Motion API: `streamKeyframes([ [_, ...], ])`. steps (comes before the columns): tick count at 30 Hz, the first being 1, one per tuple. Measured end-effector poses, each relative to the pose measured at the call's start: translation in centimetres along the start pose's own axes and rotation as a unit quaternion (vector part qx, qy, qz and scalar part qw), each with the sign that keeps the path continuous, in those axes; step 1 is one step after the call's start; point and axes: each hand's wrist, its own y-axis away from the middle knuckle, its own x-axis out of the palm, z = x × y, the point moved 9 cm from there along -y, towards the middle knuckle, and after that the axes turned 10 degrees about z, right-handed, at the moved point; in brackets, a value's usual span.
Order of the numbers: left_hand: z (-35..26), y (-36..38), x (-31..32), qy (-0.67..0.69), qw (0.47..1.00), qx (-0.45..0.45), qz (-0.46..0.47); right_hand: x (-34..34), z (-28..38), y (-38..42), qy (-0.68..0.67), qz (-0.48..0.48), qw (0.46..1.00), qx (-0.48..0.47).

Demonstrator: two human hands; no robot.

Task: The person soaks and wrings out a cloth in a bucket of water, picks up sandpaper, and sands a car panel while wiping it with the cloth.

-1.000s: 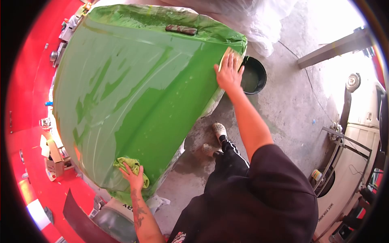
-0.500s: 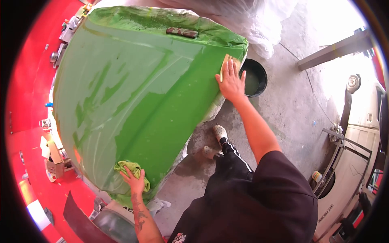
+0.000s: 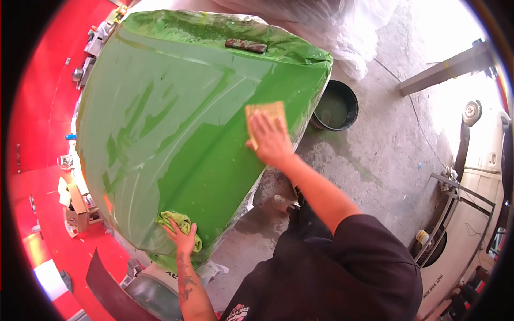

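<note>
Under my right hand (image 3: 271, 140) is a tan sheet of sandpaper (image 3: 276, 108), pressed flat against the wet green car panel (image 3: 209, 166). The fingers lie along the sheet, with its far edge showing beyond them. My left hand (image 3: 183, 239) grips a crumpled lime-green cloth (image 3: 187, 222) on the panel's near left part. Glossy darker green covers the panel's right side, while a paler, hazy film with streaks covers the left. A dark, narrow block (image 3: 246, 46) rests on the covered far edge.
A black bucket of murky liquid (image 3: 336, 107) stands on the wet concrete floor right of the panel. Plastic sheeting (image 3: 342, 32) hangs beyond. A grey post (image 3: 444, 69), a metal frame (image 3: 460, 187) and a pale vehicle (image 3: 455, 235) are at right. Cardboard boxes (image 3: 77, 206) sit at left.
My right hand has slid the sandpaper leftward and nearer to me, away from the panel edge beside the bucket. My left hand stays on the cloth.
</note>
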Motion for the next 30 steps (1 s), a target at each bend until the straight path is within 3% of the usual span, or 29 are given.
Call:
streamKeyframes([
  [1, 0.1, -0.1, 0.1, -0.006, 1.0, 0.009, -0.004, -1.7, -2.9, -1.7, 0.042, 0.023, 0.997, 0.062],
  [3, 0.0, 0.2, -0.3, -0.015, 1.0, 0.014, -0.008, -2.9, -8.9, -5.7, 0.018, -0.063, 0.994, 0.092],
  [4, -0.7, 0.6, -0.5, -0.012, 1.0, 0.003, 0.001, -3.9, -10.5, -6.6, 0.002, -0.06, 0.992, 0.109],
  [6, -0.7, 0.7, -0.1, -0.001, 1.0, -0.02, 0.011, -3.4, -9.8, -6.8, -0.018, -0.061, 0.987, 0.145],
  [8, -0.5, 0.3, -0.1, -0.015, 1.0, 0.017, -0.012, -2.2, -6.8, -6.3, -0.041, -0.065, 0.983, 0.169],
  [12, -2.1, 1.3, -0.5, -0.004, 1.0, -0.017, 0.014, 2.1, 9.0, -0.5, 0.022, -0.016, 1.0, 0.009],
  [14, -1.8, 1.0, -0.4, -0.009, 1.0, -0.007, -0.003, 6.5, 18.7, 3.7, 0.037, 0.036, 0.986, -0.158],
  [15, -1.8, 0.9, -0.4, -0.015, 1.0, 0.009, -0.019, 6.5, 19.2, 4.1, 0.036, 0.033, 0.986, -0.162],
  [17, -0.8, 0.9, -0.5, -0.01, 0.998, 0.023, -0.052, 7.1, 21.5, 6.0, -0.008, 0.046, 0.958, -0.282],
  [18, -0.7, 1.4, -0.8, 0.008, 0.999, 0.028, -0.044, 4.7, 18.9, 4.4, 0.049, 0.066, 0.973, -0.214],
  [19, -0.6, 1.6, -1.1, 0.025, 0.999, 0.031, -0.036, 2.5, 14.8, 2.8, 0.109, -0.046, 0.984, -0.137],
  [20, 1.9, 1.9, -1.6, 0.004, 0.999, -0.009, -0.045, 1.3, 4.6, -1.0, -0.023, -0.054, 0.998, -0.004],
  [21, 3.8, 1.7, -1.7, 0.007, 0.999, -0.018, -0.041, 0.4, 1.2, -1.9, 0.036, -0.08, 0.995, 0.045],
  [22, 5.6, 1.3, -2.1, 0.002, 0.998, -0.02, -0.057, 0.0, 0.3, -2.2, 0.01, -0.035, 0.996, 0.079],
  [23, 6.9, 0.9, -2.6, -0.004, 0.997, -0.021, -0.074, 0.6, 2.2, -1.9, 0.016, -0.031, 0.997, 0.07],
  [25, 6.4, 0.8, -3.0, -0.007, 0.998, -0.026, -0.058, 1.6, 5.1, -1.4, 0.031, -0.044, 0.989, 0.139],
  [29, 6.3, 0.2, -2.6, -0.011, 0.999, -0.01, -0.047, 7.8, 23.6, 3.4, 0.041, -0.015, 0.999, -0.015],
  [30, 6.4, 0.1, -2.5, -0.007, 0.999, -0.001, -0.044, 8.4, 28.9, 5.0, 0.037, 0.067, 0.995, -0.068],
])
